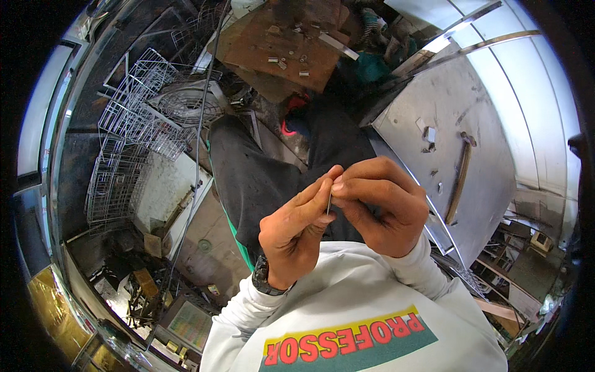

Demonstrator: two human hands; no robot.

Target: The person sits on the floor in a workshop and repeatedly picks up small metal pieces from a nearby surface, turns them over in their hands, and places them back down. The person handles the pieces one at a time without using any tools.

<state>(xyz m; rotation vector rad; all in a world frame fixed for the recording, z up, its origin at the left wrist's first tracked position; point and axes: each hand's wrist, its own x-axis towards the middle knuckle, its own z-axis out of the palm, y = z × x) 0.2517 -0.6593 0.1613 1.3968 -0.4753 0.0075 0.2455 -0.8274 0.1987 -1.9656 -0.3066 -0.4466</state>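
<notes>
Both hands meet in front of my lap. My left hand [296,232], with a dark watch [265,276] on its wrist, is closed in a pinch on a thin, flat metal piece [329,202]. Only a narrow edge of it shows; its full shape is hidden by my fingers. The thumb and bent fingers of my right hand [385,208] press together at the upper end of that same piece, fingertips touching those of the left.
To the right stands a metal-topped table [477,111] with a wooden-handled hammer [458,180] and small metal bits [429,134]. Ahead, a brown board [248,53] carries several small metal parts. Wire racks [139,93] pile up at the left, near a dark cable [199,130].
</notes>
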